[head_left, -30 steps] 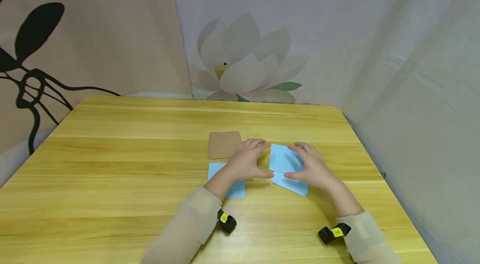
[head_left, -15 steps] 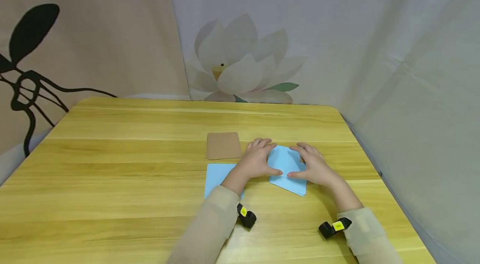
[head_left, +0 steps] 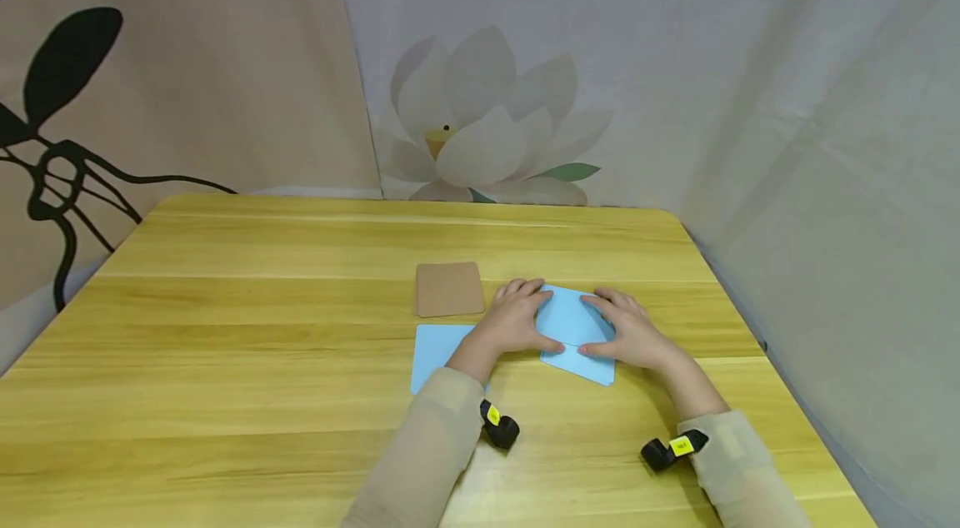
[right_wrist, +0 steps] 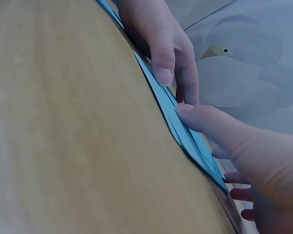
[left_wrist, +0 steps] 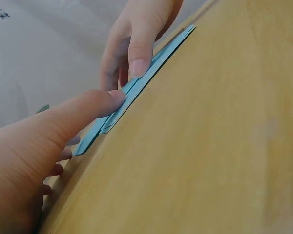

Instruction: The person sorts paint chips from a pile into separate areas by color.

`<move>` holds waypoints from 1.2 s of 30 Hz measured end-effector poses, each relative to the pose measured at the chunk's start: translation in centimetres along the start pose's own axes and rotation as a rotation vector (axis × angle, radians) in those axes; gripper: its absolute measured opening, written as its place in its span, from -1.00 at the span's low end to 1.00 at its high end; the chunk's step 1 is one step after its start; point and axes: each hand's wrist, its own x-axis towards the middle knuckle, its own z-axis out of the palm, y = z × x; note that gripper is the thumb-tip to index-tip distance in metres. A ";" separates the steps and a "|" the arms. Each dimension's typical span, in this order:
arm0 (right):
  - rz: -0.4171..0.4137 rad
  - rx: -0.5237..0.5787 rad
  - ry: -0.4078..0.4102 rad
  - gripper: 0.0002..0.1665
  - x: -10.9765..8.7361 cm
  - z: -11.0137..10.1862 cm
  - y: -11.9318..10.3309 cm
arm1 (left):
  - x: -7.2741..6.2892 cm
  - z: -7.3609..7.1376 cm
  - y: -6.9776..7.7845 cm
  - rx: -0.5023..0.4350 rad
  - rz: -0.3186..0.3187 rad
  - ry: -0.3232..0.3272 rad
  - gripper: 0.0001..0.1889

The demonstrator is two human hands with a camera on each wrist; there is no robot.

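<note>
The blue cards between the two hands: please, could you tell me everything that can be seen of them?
The blue cards are plain light blue, thin and flat, with rounded corners, and look like stiff paper. They overlap out of line: a lower part shows on the near side, its edge slanting. How many there are cannot be told. They lie on the wooden table, right of the picture's middle. The left hand and right hand hold them from both sides, thumbs on the near part.
</note>
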 end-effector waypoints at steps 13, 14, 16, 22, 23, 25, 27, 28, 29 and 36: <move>-0.033 0.016 0.047 -0.06 0.0 0.1 0.3 | 0.2 0.2 -0.1 0.000 -0.005 -0.007 -0.07; -0.034 0.020 0.046 -0.06 0.0 0.1 0.3 | 0.2 0.2 -0.1 0.000 -0.004 -0.005 -0.07; -0.037 0.028 0.045 -0.06 0.0 0.1 0.3 | 0.1 0.2 -0.1 -0.004 -0.001 0.000 -0.07; -0.050 0.061 0.048 -0.07 -0.1 -0.1 0.2 | 0.1 0.2 -0.2 -0.021 0.007 0.014 -0.08; -0.051 0.066 0.047 -0.07 -0.2 -0.2 0.2 | 0.1 0.2 -0.2 -0.021 0.009 0.017 -0.08; -0.055 0.070 0.047 -0.07 -0.3 -0.3 0.1 | 0.1 0.2 -0.2 -0.022 0.015 0.022 -0.07; -0.057 0.073 0.045 -0.07 -0.4 -0.4 0.0 | 0.1 0.2 -0.1 -0.024 0.023 0.028 -0.07; -0.056 0.074 0.045 -0.06 -0.5 -0.5 0.0 | 0.0 0.2 -0.1 -0.025 0.027 0.033 -0.07; -0.057 0.071 0.044 -0.06 -0.5 -0.6 -0.1 | 0.0 0.2 -0.1 -0.026 0.032 0.039 -0.07; -0.080 0.018 0.056 -0.02 -0.7 -1.2 -0.8 | -0.6 -0.2 0.0 -0.037 0.058 0.076 -0.05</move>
